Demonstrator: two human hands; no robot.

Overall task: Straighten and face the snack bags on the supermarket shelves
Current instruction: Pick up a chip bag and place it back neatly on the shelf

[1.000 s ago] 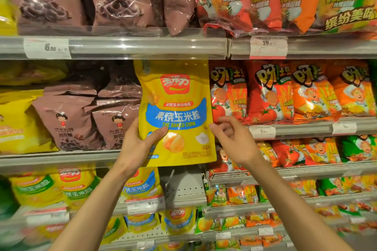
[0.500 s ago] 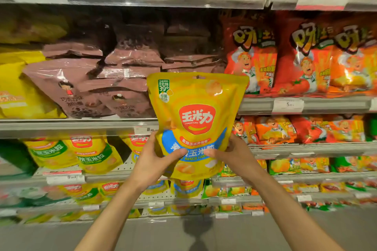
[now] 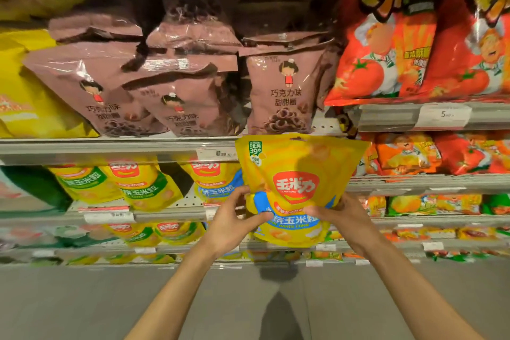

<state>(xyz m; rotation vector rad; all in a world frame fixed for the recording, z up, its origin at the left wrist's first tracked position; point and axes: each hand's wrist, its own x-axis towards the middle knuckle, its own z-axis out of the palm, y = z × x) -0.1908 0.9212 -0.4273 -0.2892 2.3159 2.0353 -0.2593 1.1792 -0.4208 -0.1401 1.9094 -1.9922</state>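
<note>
A person holds a yellow baked-corn bag (image 3: 299, 188) upright in front of the shelves, its printed face toward the camera. The left hand (image 3: 234, 225) grips the bag's lower left edge, thumb curled over the front and fingers (image 3: 240, 193) wrapped behind. The right hand (image 3: 340, 217) grips the lower right edge the same way, thumb across the blue band. The bag's top overlaps the shelf rail (image 3: 110, 148) just below a brown chocolate-ring bag (image 3: 281, 91) standing upright. Left of that, two more brown bags (image 3: 132, 91) lean tilted against each other. Matching yellow corn bags (image 3: 132, 185) sit on the lower shelf to the left, and red-orange snack bags (image 3: 386, 36) fill the shelves at right.
</note>
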